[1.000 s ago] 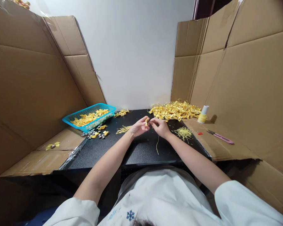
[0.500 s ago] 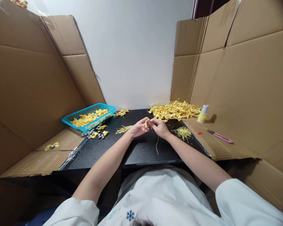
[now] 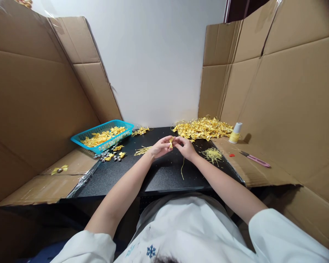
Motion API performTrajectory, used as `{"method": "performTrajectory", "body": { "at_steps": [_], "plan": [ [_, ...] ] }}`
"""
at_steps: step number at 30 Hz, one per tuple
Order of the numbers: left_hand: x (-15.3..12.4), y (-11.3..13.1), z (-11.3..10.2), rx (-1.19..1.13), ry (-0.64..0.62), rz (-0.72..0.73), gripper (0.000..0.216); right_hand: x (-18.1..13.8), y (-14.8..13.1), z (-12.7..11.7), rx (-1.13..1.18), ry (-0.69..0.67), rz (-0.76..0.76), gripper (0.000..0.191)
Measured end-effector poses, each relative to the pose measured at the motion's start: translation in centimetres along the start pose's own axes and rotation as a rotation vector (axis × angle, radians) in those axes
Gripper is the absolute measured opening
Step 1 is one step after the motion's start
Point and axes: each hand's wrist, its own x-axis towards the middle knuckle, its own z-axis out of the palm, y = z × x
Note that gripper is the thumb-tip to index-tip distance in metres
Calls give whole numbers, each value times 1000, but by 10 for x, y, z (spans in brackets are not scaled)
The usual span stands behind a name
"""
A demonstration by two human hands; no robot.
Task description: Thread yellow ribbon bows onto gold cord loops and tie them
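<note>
A small yellow ribbon bow (image 3: 171, 143) is pinched in the fingers of my left hand (image 3: 161, 147), above the middle of the black table (image 3: 117, 179). My right hand (image 3: 185, 148) is closed at the bow's right side, its fingertips pressed together by the ribbon. From under my right hand a thin yellow string (image 3: 182, 170) trails down towards the table's front. What exactly the right fingertips grip is too small to make out. Just left of my left hand lies a bundle of yellow strings (image 3: 142, 150).
A blue basket (image 3: 129, 128) of yellow bows stands at the left, with silver bells or beads (image 3: 115, 157) beside it. A large heap of yellow bows (image 3: 205, 128), string scraps (image 3: 213, 155), a thread spool (image 3: 235, 133) and a pink-handled cutter (image 3: 254, 159) are at the right. Cardboard walls (image 3: 296, 102) flank both sides.
The bow has turned slightly between my fingers and shows more of its loops. Both hands have stayed in nearly the same place.
</note>
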Motion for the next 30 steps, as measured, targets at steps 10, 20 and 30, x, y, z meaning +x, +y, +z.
{"method": "performTrajectory", "body": {
  "at_steps": [10,20,30],
  "plan": [
    [-1,1,5,187,3,27,38,5,7,-4,-96,37,3,10],
    [2,2,5,351,48,98,40,4,16,-1,-53,22,34,8],
    [10,-2,-8,515,139,174,49,1,7,-2,-161,143,-19,29]
  ]
}}
